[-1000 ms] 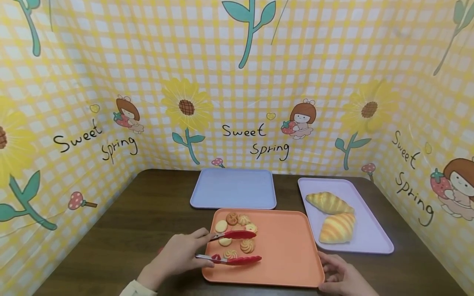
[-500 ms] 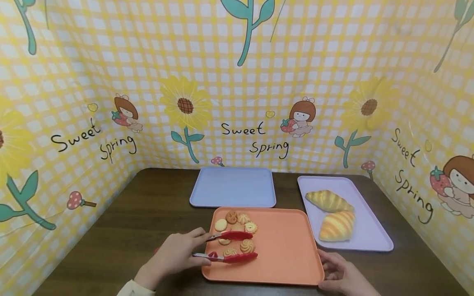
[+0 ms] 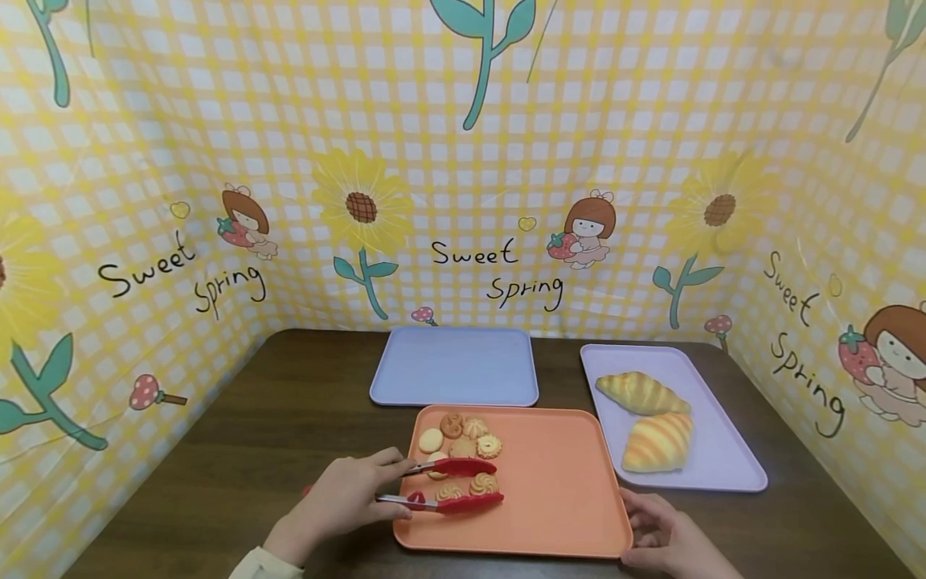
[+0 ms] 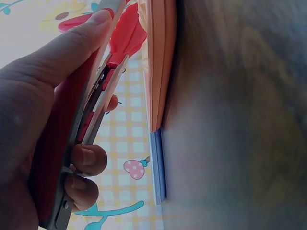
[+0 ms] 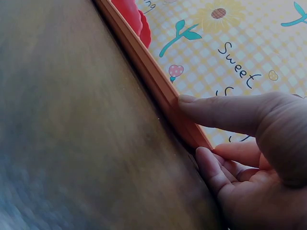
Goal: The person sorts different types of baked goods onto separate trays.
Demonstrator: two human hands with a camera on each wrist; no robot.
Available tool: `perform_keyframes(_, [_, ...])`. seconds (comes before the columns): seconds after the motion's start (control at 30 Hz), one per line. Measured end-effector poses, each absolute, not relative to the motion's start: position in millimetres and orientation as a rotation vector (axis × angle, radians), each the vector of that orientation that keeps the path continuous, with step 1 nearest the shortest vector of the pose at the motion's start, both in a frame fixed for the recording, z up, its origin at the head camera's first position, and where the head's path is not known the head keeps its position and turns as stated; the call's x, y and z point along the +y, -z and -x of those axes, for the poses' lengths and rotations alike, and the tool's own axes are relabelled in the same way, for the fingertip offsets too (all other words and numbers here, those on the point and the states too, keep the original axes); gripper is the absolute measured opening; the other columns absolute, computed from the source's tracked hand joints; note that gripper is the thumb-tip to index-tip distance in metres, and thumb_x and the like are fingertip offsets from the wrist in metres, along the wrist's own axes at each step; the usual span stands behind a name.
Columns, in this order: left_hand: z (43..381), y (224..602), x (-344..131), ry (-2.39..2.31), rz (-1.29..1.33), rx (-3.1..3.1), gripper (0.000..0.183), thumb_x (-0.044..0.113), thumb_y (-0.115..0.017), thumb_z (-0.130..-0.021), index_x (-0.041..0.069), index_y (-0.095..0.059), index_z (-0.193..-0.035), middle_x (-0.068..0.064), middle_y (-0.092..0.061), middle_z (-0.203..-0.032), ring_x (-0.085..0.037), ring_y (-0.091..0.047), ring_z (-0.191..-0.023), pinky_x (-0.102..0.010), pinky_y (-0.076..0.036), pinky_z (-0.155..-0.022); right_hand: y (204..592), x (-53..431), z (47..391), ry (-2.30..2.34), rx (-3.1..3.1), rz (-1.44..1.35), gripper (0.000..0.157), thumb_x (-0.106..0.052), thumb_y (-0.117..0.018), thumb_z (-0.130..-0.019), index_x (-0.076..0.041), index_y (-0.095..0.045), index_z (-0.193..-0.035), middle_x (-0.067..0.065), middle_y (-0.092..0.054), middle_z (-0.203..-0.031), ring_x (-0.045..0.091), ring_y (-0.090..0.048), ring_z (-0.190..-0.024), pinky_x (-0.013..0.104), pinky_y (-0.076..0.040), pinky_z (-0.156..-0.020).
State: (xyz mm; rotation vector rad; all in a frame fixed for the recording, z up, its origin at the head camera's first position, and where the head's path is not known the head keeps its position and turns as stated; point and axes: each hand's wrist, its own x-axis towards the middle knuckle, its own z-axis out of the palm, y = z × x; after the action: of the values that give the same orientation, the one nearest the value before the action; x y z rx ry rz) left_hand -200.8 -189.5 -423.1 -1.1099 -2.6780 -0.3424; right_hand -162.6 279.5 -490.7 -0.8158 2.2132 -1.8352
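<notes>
My left hand point(image 3: 340, 498) grips a pair of red-tipped metal tongs point(image 3: 463, 504), also seen close up as the red-handled tongs point(image 4: 64, 120) in the left wrist view. The tongs' tips are spread over the left part of an orange tray point(image 3: 557, 482). Between them lie a swirled cookie point(image 3: 483, 483) and another swirled cookie point(image 3: 448, 492); contact with the tips is hard to tell. Several more cookies, among them a brown one point(image 3: 452, 425), lie behind the tongs. At the tray's near right corner my right hand point(image 3: 669, 535) holds the rim, its thumb point(image 5: 216, 112) on the edge.
A blue tray point(image 3: 454, 366) with nothing on it stands behind the orange one. To the right, a lilac tray point(image 3: 723, 450) bears a croissant point(image 3: 642, 392) and a striped bread roll point(image 3: 658, 444). A checked cloth point(image 3: 463, 185) hangs around the dark table point(image 3: 289, 402).
The tongs have shifted slightly left, and their tips have drawn a little closer together around the swirled cookies. The right hand stays on the tray's corner.
</notes>
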Motion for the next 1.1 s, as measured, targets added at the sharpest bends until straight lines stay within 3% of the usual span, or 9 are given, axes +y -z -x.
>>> perform_keyframes(0.17, [200.7, 423.8, -189.6, 0.346, 1.111, -2.675, 0.053, 0.052, -0.074, -0.084, 0.019, -0.071, -0.125, 0.012, -0.057, -0.100, 0.003, -0.031, -0.049, -0.020, -0.028, -0.047, 488.4, 278.4, 162.2, 1.797, 2.230, 0.768, 0.071, 0.003, -0.075, -0.083, 0.019, -0.037, -0.142, 0.009, -0.050, -0.118, 0.006, -0.059, -0.094, 0.026, -0.054, -0.074])
perform_keyframes(0.23, [200.7, 424.0, -189.7, 0.343, 1.110, -2.669, 0.053, 0.052, -0.074, -0.084, 0.018, -0.071, -0.124, 0.012, -0.056, -0.099, 0.003, -0.030, -0.049, -0.020, -0.028, -0.047, 487.1, 278.0, 162.0, 1.784, 2.242, 0.752, 0.076, 0.001, -0.076, -0.083, 0.026, -0.030, -0.138, 0.010, -0.050, -0.117, 0.006, -0.060, -0.093, 0.026, -0.054, -0.074])
perform_keyframes(0.53, [201.4, 424.4, -190.2, 0.328, 1.124, -2.630, 0.052, 0.052, -0.074, -0.084, 0.017, -0.072, -0.123, 0.012, -0.054, -0.096, 0.003, -0.027, -0.048, -0.019, -0.026, -0.046, 486.8, 277.2, 162.0, 1.783, 2.253, 0.747, 0.076, 0.002, -0.076, -0.083, 0.026, -0.031, -0.138, 0.009, -0.051, -0.117, 0.006, -0.059, -0.094, 0.026, -0.054, -0.074])
perform_keyframes(1.1, [206.6, 423.9, -192.0, 0.368, 1.114, -2.572, 0.053, 0.049, -0.079, -0.080, 0.017, -0.072, -0.122, 0.011, -0.060, -0.101, 0.006, -0.037, -0.052, -0.018, -0.035, -0.049, 486.5, 278.0, 161.3, 1.772, 2.256, 0.714, 0.077, 0.001, -0.076, -0.083, 0.028, -0.028, -0.137, 0.010, -0.050, -0.116, 0.006, -0.059, -0.092, 0.026, -0.054, -0.074])
